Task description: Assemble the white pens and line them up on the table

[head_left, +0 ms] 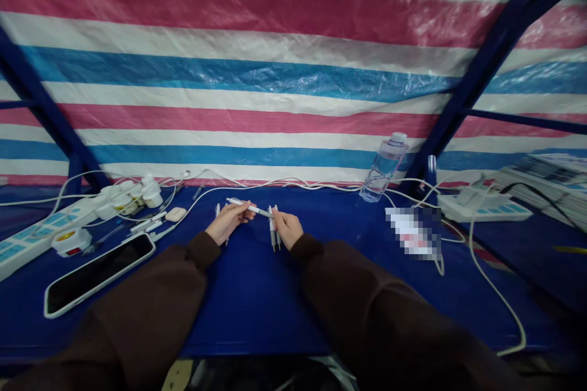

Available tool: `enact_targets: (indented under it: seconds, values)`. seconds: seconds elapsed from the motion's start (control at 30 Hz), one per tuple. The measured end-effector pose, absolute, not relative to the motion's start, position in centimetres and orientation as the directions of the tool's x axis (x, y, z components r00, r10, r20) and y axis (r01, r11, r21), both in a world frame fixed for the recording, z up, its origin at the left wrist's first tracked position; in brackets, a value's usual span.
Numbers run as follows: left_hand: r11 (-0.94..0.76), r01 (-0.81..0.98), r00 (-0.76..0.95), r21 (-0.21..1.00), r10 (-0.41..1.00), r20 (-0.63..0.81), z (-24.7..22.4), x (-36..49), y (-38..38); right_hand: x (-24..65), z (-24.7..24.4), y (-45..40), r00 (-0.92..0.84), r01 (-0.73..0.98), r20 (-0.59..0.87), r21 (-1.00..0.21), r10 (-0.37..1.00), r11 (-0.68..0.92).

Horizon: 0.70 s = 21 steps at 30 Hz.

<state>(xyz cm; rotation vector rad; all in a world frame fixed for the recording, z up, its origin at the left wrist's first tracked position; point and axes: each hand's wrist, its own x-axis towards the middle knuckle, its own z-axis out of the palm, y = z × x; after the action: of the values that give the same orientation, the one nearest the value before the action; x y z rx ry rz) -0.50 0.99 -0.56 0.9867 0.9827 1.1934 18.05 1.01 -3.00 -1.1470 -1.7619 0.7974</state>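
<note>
A slim white pen with a grey lower end [263, 212] was held at a slant just above the blue-covered bench [257, 299], bridging the two hands. The left hand [230, 220] had its grip closed around the middle of the barrel; the right hand [287, 229] had thumb and fingers pinched at the grey end, though how firmly could not be told.

The likeliest trouble lay at that small pinch: if the fingertips slid on the smooth barrel, the pen could twist free, and any small loose part might drop and roll. Two white pens with dark tips [272, 235] lay side by side just under the right hand, so a lowered wrist might knock them askew. Another pale pen [217, 210], partly hidden by the left hand, ran the same risk.

The white-cased phone with a black screen [99, 275] lay near the left sleeve [151, 299]; an elbow swung outward could have pushed it.
</note>
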Motion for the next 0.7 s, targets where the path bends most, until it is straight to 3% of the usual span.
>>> enact_targets:
  seconds: [0.33,0.53,0.7]
  values:
    - [0.092,-0.273,0.085,0.958,0.994,-0.071,-0.7,-0.5,1.0,18.3,-2.2,0.0,-0.207,0.470,0.410,-0.755,0.888,0.458]
    - [0.097,-0.265,0.093,0.959,0.993,-0.075,-0.6,-0.5,1.0,18.1,-2.0,-0.1,-0.318,0.471,0.409,-0.715,0.855,0.517]
    - [0.118,-0.282,0.131,0.952,0.988,-0.084,-0.5,-0.6,1.1,18.1,-2.1,-0.2,-0.285,0.436,0.379,-0.767,0.881,0.471]
